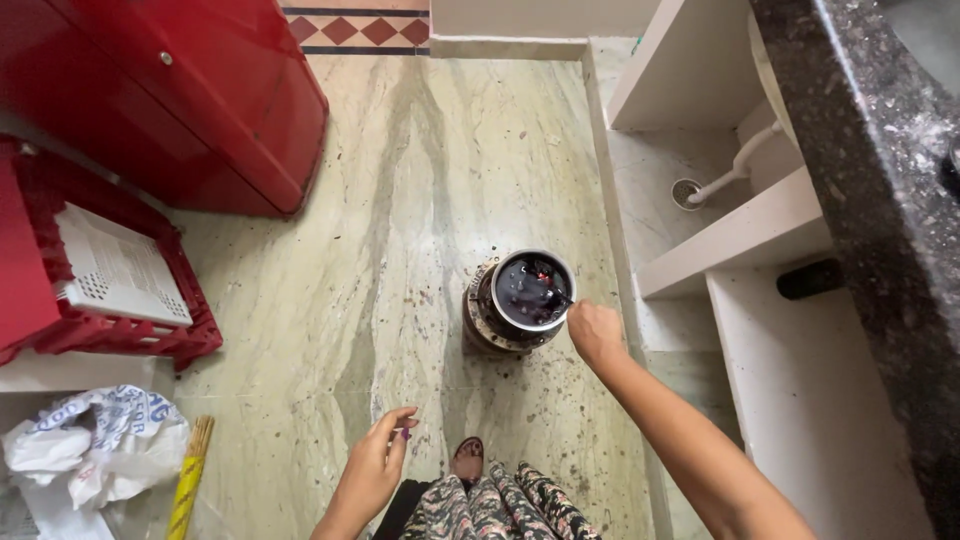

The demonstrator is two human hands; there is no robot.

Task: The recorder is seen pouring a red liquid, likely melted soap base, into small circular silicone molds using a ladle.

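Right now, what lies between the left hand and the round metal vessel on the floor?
Only bare, speckled marble floor lies between the left hand and the vessel, as the head view shows.

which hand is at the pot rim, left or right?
The right hand: it reaches out to the rim of the round metal pot of dark liquid on the floor. The left hand hangs back near the person's foot, apart from the pot.

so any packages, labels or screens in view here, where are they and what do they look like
plastic bag: bottom left on the floor, crumpled, white with blue print.
white perforated panel: in the red crate at left, flat, rectangular; no label readable.
No screens or signs show.
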